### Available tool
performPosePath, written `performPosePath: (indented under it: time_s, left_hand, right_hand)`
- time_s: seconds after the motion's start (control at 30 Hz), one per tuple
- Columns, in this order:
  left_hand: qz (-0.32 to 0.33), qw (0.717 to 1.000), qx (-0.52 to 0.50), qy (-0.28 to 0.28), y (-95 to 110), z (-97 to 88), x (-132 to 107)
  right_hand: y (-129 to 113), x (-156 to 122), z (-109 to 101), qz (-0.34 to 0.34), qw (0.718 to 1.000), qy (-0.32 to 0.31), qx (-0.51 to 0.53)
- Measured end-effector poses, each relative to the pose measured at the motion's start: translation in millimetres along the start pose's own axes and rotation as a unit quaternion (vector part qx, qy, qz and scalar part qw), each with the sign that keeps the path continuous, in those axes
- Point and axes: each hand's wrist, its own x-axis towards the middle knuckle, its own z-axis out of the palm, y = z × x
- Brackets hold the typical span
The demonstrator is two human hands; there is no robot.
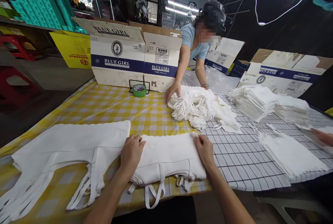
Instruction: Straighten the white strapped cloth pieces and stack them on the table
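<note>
A stack of folded white strappy tops (166, 153) lies in front of me, with its straps hanging over the table's near edge. At the stack's upper left corner, my left hand (132, 151) is closed, with fingers and thumb on the top layer. My right hand (205, 147) pinches the upper right corner. Just left of my left hand, more white tops (78, 140) lie spread out in layers, their straps trailing toward me.
Across the table, a person (192, 43) grips a heap of white garments (192, 102). Green tape (139, 90) sits before a white carton (117, 56). Folded white stacks (252, 101) lie at right, near another person's hand (322, 136). Yellow-checked cloth (109, 102) covers the left side.
</note>
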Motion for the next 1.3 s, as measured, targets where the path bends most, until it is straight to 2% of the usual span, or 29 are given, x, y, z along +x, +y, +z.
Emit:
performPosePath:
  time_s: [0.1, 0.23, 0.37, 0.5, 0.57, 0.63, 0.73, 0.83, 0.93, 1.0, 1.13, 1.3]
  left_hand:
    - [0.030, 0.997, -0.058, 0.033, 4.5, -12.5, 3.1]
    - [0.020, 0.974, -0.222, 0.031, 18.0, -46.3, 17.2]
    - [0.027, 0.941, -0.330, 0.064, 35.6, -86.9, 51.1]
    - [0.058, 0.902, -0.410, 0.122, 54.2, -126.9, 85.1]
    - [0.083, 0.886, -0.437, 0.133, 59.7, -143.1, 92.1]
    - [0.109, 0.879, -0.450, 0.116, 58.8, -153.1, 89.9]
    - [0.114, 0.892, -0.434, 0.054, 41.6, -151.4, 68.8]
    - [0.097, 0.913, -0.391, -0.062, 9.9, -131.6, 28.7]
    - [0.126, 0.893, -0.374, -0.216, -22.8, -105.7, -21.3]
    - [0.178, 0.873, -0.359, -0.279, -39.0, -92.0, -52.8]
    - [0.210, 0.869, -0.315, -0.318, -53.5, -78.9, -94.3]
    - [0.235, 0.875, -0.283, -0.316, -54.4, -77.3, -107.0]
  right_hand:
    - [-1.1, 6.0, -14.0, 0.035, 0.998, 0.002, 0.058]
    - [-12.8, 28.8, -50.1, 0.042, 0.990, -0.016, 0.132]
    - [-40.5, 62.1, -90.2, -0.002, 0.979, -0.001, 0.206]
    - [-71.8, 91.2, -121.4, -0.061, 0.968, 0.060, 0.235]
    - [-82.3, 97.8, -132.4, -0.089, 0.964, 0.078, 0.239]
    - [-86.1, 96.3, -139.5, -0.103, 0.963, 0.070, 0.237]
    - [-76.8, 78.4, -142.8, -0.094, 0.969, 0.001, 0.227]
    - [-53.1, 45.9, -139.6, -0.080, 0.963, -0.132, 0.219]
    - [-23.9, 7.2, -134.1, -0.056, 0.937, -0.269, 0.217]
    - [-6.3, -16.9, -132.0, -0.034, 0.915, -0.333, 0.225]
    - [12.9, -50.3, -135.5, -0.004, 0.893, -0.379, 0.245]
    - [8.2, -66.1, -143.9, 0.012, 0.889, -0.389, 0.243]
